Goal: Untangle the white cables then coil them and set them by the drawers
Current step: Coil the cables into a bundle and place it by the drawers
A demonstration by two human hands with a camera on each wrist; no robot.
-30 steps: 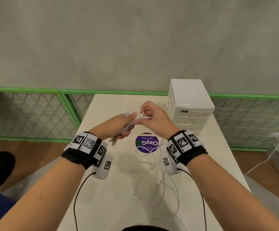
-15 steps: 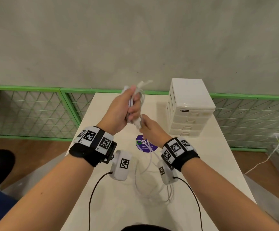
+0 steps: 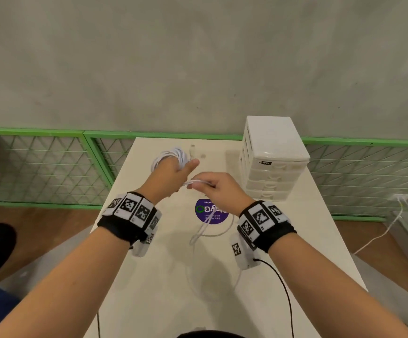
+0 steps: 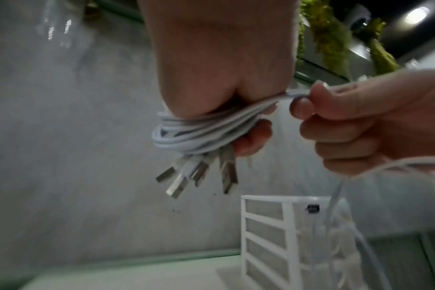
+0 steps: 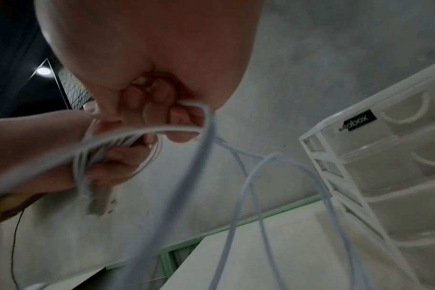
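Note:
Several white cables [image 3: 171, 154] are wound as a coil round my left hand [image 3: 173, 174], held above the far part of the table [image 3: 149, 276]. The left wrist view shows that hand gripping the coil [image 4: 199, 131], with USB plugs [image 4: 199, 176] sticking out below the fingers. Just right of it, my right hand [image 3: 216, 189] pinches the running strands [image 3: 198, 182] between thumb and fingers. The loose cable ends [image 3: 205, 228] trail from it down onto the table. The white drawers [image 3: 273, 157] stand at the back right, close to my right hand.
A round purple sticker [image 3: 211, 211] lies on the table under the trailing cables. Green mesh fencing [image 3: 39, 167] and a grey wall stand behind the table. Black wrist-camera leads [image 3: 281, 289] hang by my forearms. Another white cable [image 3: 381, 235] lies on the floor at right.
My left hand came down from its raised position with the coil. My right hand moved up beside it, drawing the strands across. Less loose cable lies on the table.

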